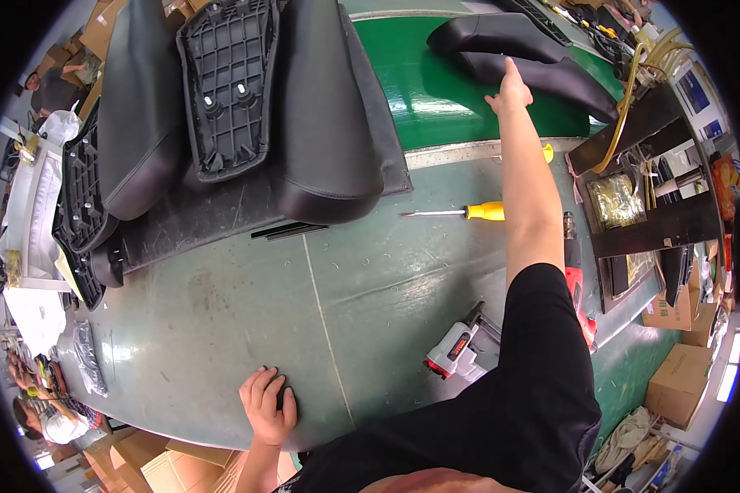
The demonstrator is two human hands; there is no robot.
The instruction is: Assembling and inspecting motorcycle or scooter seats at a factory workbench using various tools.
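My right arm stretches far across the table. My right hand [514, 89] is open, its fingertips over a long black padded seat [543, 78] on the green belt [419, 90]; whether they press on it I cannot tell. Behind that seat lies a second black seat [493, 34]. My left hand [269, 407] rests at the near edge of the green table [222, 320], fingers loosely bent and a little apart, holding nothing. A yellow-handled screwdriver [485, 211] lies left of my right forearm. Nearer me is a grey and red staple gun [456, 347], partly hidden by my sleeve.
Several black seats [321, 123] stand at the far left on a black sheet [197, 234], one showing its ribbed plastic underside [228, 90]. A red tool [580, 300] lies beyond my right arm. At right stands a dark shelf [649, 197]. Other people work at the left.
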